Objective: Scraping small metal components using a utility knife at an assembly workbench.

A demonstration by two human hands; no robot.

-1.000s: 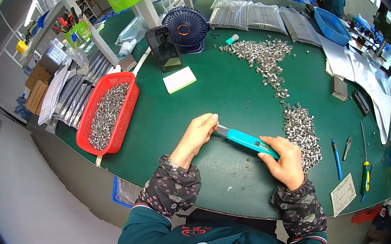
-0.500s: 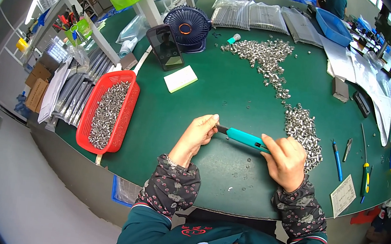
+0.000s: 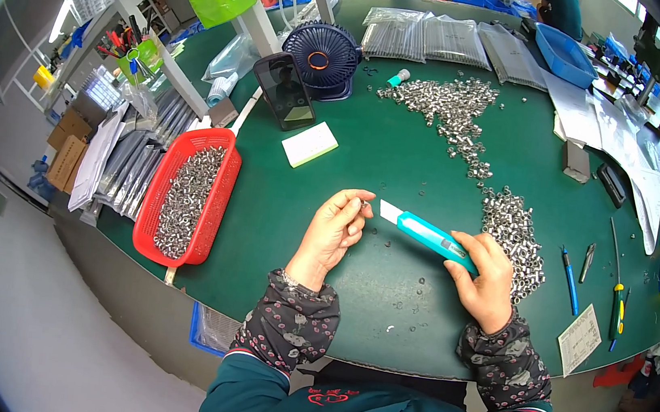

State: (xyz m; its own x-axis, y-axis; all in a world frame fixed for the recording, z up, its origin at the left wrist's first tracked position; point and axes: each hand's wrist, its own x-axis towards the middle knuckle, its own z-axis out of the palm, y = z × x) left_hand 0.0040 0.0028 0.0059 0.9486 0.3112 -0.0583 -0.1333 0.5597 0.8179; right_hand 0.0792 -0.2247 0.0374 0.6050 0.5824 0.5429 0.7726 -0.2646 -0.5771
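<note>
Cutter [image 3: 428,237], just right of the frame's centre, lies clamped in our right hand [image 3: 489,281], blade [image 3: 390,212] toward our left hand [image 3: 333,232], which pinches a small, mostly hidden piece [image 3: 363,204]; we see metal rings [image 3: 513,239] piled at centre right.

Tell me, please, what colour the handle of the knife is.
The knife handle is turquoise, best seen in the head view.

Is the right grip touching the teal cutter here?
Touching: the head view shows the right grip holding the rear end of the teal cutter between thumb and fingers.
</note>
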